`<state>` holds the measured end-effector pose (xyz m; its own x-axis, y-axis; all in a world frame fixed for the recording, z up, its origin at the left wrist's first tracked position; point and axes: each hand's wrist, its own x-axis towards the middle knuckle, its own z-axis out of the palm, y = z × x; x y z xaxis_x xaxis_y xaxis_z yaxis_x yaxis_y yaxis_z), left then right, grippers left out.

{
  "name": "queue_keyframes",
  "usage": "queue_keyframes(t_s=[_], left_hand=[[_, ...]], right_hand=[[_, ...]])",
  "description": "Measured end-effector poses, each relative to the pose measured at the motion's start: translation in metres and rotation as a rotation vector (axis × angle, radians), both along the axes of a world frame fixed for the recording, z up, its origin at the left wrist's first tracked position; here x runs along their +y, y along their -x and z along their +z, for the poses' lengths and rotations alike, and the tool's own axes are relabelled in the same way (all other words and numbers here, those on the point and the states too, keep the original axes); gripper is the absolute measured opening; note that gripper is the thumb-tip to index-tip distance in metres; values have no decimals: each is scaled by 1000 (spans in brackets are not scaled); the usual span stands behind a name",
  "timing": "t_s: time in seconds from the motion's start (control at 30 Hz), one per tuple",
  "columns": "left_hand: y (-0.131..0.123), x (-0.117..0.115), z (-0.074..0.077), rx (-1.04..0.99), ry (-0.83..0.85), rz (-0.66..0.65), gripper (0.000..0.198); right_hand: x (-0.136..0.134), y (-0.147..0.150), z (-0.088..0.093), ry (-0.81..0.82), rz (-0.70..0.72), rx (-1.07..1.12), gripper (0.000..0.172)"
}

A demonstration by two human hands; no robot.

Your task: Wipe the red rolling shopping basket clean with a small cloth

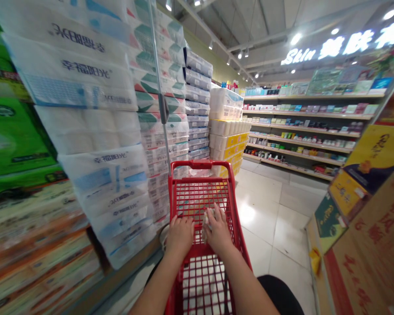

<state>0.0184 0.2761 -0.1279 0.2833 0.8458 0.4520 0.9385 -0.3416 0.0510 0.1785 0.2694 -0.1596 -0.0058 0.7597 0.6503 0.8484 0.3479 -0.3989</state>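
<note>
A red wire shopping cart (199, 175) stands in front of me in a shop aisle. My left hand (180, 235) is closed over the cart's near edge or handle. My right hand (217, 230) rests beside it on the same edge, fingers curled around a small pale thing I cannot make out. A thin metal pole (159, 83) rises from the cart's far left corner. The basket looks empty through its red mesh.
Tall stacks of packaged tissue and toilet paper (95, 127) crowd the left side, close to the cart. Cardboard display boxes (367, 227) stand at the right. Shelves of small goods (302, 131) line the far wall. Pale tiled floor (272, 210) runs ahead to the right.
</note>
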Motion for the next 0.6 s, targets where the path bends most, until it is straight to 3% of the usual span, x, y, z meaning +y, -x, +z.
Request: queue_keyframes(t_s=[0.27, 0.47, 0.6], left_hand=[[-1, 2, 1, -26, 3, 0, 36], [-1, 1, 0, -21, 9, 8, 37], [-2, 1, 1, -19, 15, 18, 38]], right_hand=[[21, -22, -1, -142, -162, 256, 45], [17, -7, -1, -39, 264, 125, 39], [16, -9, -1, -25, 116, 151, 41]])
